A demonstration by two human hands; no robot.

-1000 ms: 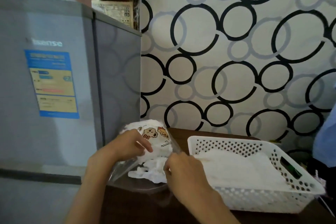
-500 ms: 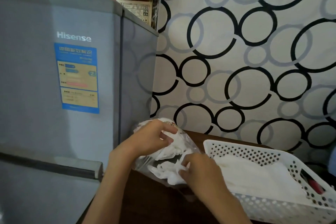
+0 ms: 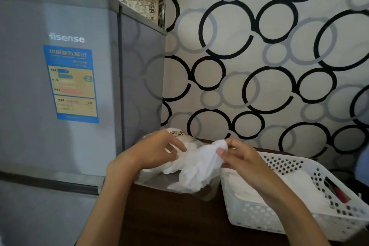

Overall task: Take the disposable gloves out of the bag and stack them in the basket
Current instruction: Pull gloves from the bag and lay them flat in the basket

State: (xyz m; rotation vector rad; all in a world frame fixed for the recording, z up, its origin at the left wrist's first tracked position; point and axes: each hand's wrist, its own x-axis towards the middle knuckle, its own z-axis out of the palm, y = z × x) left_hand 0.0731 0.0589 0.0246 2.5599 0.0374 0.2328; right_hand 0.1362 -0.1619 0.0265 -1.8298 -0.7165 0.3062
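Gloves (image 3: 196, 166) coming out of the bag (image 3: 180, 138): left hand (image 3: 157, 150) grips the bag, right hand (image 3: 239, 158) pinches a white bunch above the surface, needing a carry rightward into the basket (image 3: 299, 166).

We have one view only, a wide-angle camera worn on the person's head, looking forward and slightly down. It sits close to the work: the left hand (image 3: 159, 151) and right hand (image 3: 242, 163) reach up from the bottom edge into the lower middle. The fridge (image 3: 60, 86) fills the left side, the patterned wall (image 3: 269, 56) the right, and straight lines bow near the edges. The basket (image 3: 299, 223) is cut by the lower right corner.
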